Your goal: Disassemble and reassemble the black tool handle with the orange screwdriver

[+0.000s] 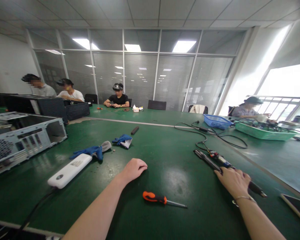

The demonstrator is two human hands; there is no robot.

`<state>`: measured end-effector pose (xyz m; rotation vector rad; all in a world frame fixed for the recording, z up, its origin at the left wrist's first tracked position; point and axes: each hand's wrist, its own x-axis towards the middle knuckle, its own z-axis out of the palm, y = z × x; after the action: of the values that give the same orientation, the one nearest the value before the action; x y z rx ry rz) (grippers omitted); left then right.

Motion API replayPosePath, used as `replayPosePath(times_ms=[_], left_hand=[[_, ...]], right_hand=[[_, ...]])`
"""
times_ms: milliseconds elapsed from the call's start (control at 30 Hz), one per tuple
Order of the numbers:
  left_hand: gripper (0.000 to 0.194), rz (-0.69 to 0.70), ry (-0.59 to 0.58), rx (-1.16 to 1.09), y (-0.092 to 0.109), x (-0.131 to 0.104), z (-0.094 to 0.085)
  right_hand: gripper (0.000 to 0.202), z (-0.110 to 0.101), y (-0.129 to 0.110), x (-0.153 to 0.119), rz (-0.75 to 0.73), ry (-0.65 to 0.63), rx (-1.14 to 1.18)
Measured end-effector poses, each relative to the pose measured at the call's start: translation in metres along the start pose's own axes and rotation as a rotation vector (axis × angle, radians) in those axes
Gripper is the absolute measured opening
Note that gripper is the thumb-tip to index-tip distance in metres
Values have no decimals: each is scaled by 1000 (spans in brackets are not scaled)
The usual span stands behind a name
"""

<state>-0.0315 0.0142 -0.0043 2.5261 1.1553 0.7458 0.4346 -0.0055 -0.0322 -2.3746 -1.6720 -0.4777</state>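
My left hand (136, 169) rests on the green table (165, 146) with its fingers curled together; no object shows in it. Beyond my left forearm, an orange and black screwdriver (162, 200) lies with its shaft pointing right. My right hand (235, 181) is closed over a long dark tool (207, 160), thumb at its near end. Beside that tool is a part with red, silver and blue pieces (222, 160). A black end with a metal tip (257, 189) sticks out past my right fingers; how these parts join is hidden.
Left: open metal computer case (27, 141), white device (70, 170), blue-grey gloves (90, 151), dark handle (135, 130). Right: cables (202, 133), blue basket (217, 121), green basket (265, 131), flat dark device (297, 206). Several people sit around the tables.
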Motion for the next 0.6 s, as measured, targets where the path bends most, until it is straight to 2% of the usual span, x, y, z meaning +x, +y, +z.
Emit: replayPosePath(times_ms=[167,367,467,533,600], left_hand=[[22,6,3,-3,1,1,0],[23,-1,5,8,9,0,-4],[44,18,34,7,16,-2,-7],[59,25,12,-1,19,-2,-9],[63,26,-34,-8,21,-2,-10]], right_hand=[[41,-3,-22,-6,-117,-2,174],[38,-9,-81,-21,-423,-46,356],[38,-25,-113,-38,-608,-93,553],[38,-39,-131,-51,-703,-146,667],[36,-52,-144,-62,-778,-194,729]])
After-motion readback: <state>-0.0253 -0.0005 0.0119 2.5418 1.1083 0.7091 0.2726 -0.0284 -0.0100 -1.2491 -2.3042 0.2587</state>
